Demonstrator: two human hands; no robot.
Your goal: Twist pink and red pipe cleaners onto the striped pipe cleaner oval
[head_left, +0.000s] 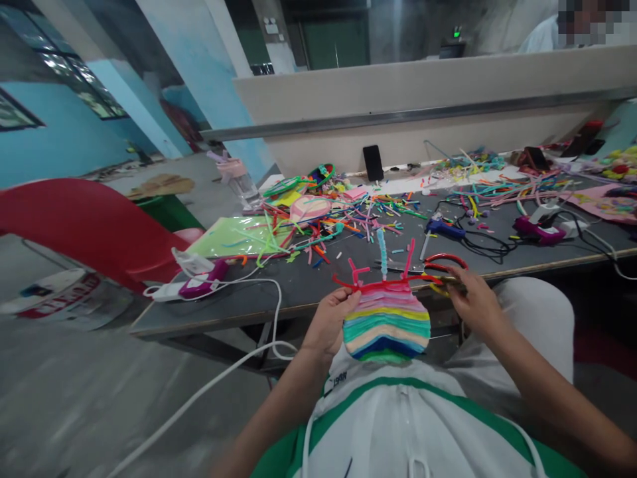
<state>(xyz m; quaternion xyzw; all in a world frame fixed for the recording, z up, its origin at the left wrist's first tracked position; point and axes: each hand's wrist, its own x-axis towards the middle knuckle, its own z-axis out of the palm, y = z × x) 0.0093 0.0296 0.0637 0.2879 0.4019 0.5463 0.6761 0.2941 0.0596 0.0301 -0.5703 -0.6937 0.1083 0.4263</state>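
Note:
In front of my body is a rounded craft piece [387, 325] made of pipe cleaners in pink, yellow, teal, cream, blue and green stripes. My left hand [341, 312] pinches its upper left edge between thumb and fingers. A red pipe cleaner [383, 285] runs along the top, its right end reaching the closed fingertips of my right hand [470, 295]. Something yellowish shows beside those fingertips, too blurred to name. Two pink pieces and a light blue stem [382, 252] stand up from the top edge. Red-handled scissors [445, 260] lie just beyond.
Cut pipe cleaners [368, 219] litter the grey table [253, 292]. A blue glue gun [445, 229], a phone [373, 163], a clear bottle [239, 182] and power strips [202, 282] with white cables are on it. A red chair [94, 226] stands left. Another person sits beyond the partition.

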